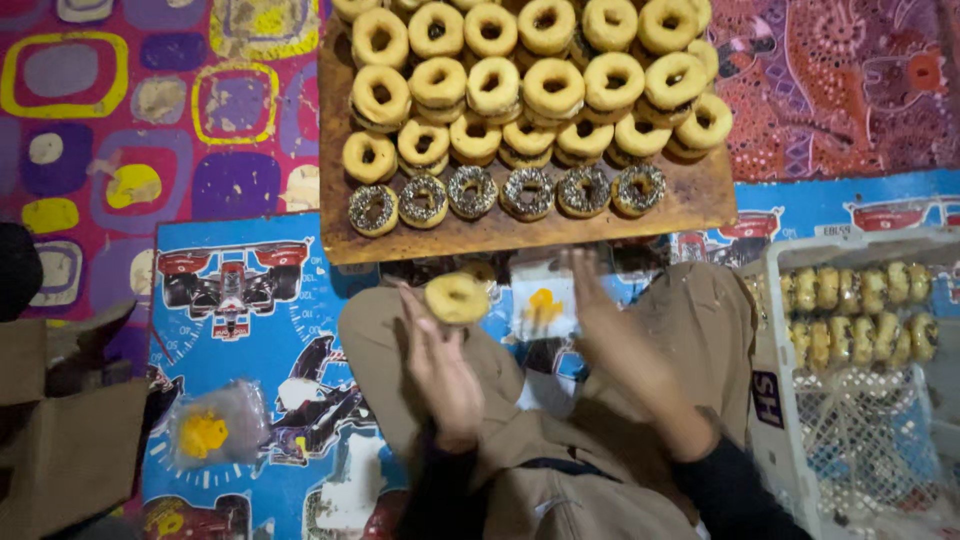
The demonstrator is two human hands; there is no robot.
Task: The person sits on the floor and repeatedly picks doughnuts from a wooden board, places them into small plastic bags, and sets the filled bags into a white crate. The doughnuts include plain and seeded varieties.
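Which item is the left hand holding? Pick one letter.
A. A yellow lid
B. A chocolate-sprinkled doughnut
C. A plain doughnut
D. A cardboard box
C: the left hand holds up a plain doughnut at its fingertips, while the sprinkled doughnuts lie in a row on the wooden board, and the right hand is at a small clear bag.
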